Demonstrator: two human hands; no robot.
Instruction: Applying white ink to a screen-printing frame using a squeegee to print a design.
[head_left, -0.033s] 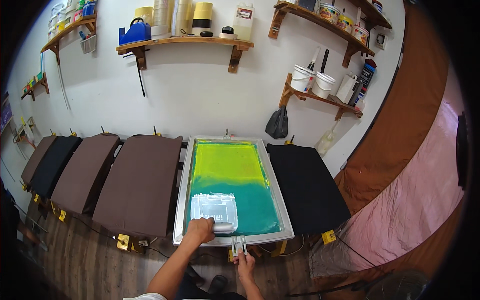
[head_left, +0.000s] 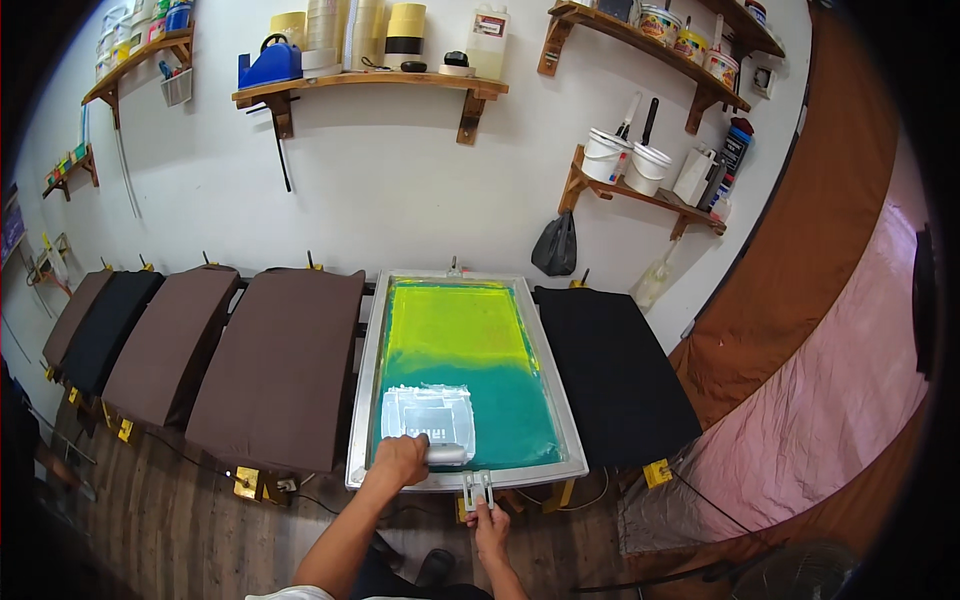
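Note:
A screen-printing frame with a silver metal rim lies flat in front of me. Its mesh fades from yellow-green at the far end to teal near me, and a white ink patch sits at the near end. My left hand is closed on a grey squeegee at the near edge of that patch. My right hand pinches a small white bracket that sticks out from the frame's front rim.
Brown platens and a black platen fan out to the left, and another black platen lies to the right. Wall shelves hold tape rolls, white buckets and bottles. A pink sheet covers the floor at right.

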